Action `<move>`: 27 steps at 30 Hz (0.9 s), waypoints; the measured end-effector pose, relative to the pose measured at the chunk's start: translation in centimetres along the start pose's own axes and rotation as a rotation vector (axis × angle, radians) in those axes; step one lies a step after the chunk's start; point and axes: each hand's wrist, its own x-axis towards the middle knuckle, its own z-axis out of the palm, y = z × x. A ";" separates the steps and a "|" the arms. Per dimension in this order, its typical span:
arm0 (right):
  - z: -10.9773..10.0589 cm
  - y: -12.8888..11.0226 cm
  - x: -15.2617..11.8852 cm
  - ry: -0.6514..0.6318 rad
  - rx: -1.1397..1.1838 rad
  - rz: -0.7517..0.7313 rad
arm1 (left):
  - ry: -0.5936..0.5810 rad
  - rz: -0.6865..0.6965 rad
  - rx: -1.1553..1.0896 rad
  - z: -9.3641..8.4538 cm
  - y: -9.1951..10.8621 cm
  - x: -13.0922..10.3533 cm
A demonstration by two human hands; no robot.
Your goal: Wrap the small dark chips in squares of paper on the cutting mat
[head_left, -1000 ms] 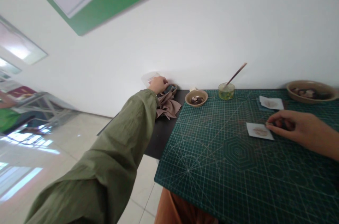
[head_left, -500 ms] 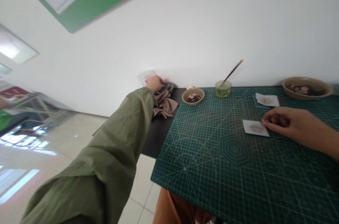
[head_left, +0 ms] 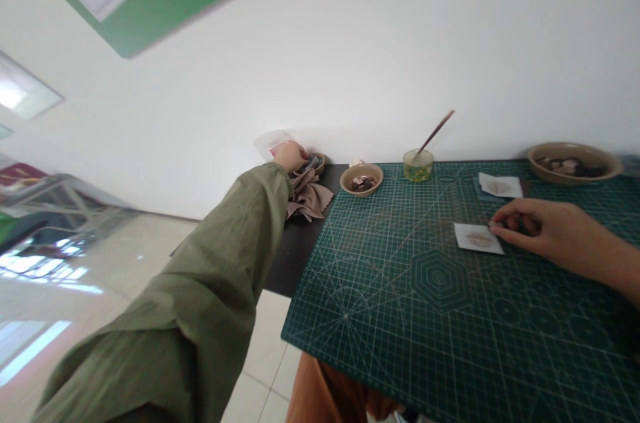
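Observation:
My left hand (head_left: pixel 291 155) is stretched far to the left, over a bowl (head_left: pixel 320 162) holding dark bits that I cannot make out. Its fingers are drawn together, with the tips partly hidden. Just below it lies a crumpled brown cloth (head_left: pixel 311 196), and a clear plastic bag (head_left: pixel 270 142) is behind it. On the right, my right hand (head_left: pixel 537 228) pinches the right edge of a small white card (head_left: pixel 479 238) between thumb and fingertips. A faint brown leaf-like mark shows on the card, which rests on the green cutting mat (head_left: pixel 380 263).
Along the wall stand a small bowl (head_left: pixel 361 191) of dark and pale pieces, a glass jar (head_left: pixel 418 170) with a thin stick (head_left: pixel 437 128) in it, and a larger bowl (head_left: pixel 574 178). A second white paper (head_left: pixel 501 186) lies behind my right hand.
The whole view has shifted slightly. My left hand stays at the bowl by the cloth, and my right hand keeps its place at the card's edge.

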 end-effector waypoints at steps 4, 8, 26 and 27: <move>-0.1 -0.2 0.0 -0.004 0.009 0.001 | -0.008 0.006 0.008 -0.2 0.0 0.1; 0.0 -0.1 -0.1 0.007 0.002 -0.005 | -0.010 0.023 0.016 -0.3 -0.2 0.2; 0.3 0.5 0.0 0.009 -0.003 -0.009 | 0.080 0.041 -0.105 -0.1 -0.5 -0.2; 0.3 0.4 0.0 0.010 -0.006 -0.010 | 0.110 0.048 -0.132 -0.2 -0.5 -0.5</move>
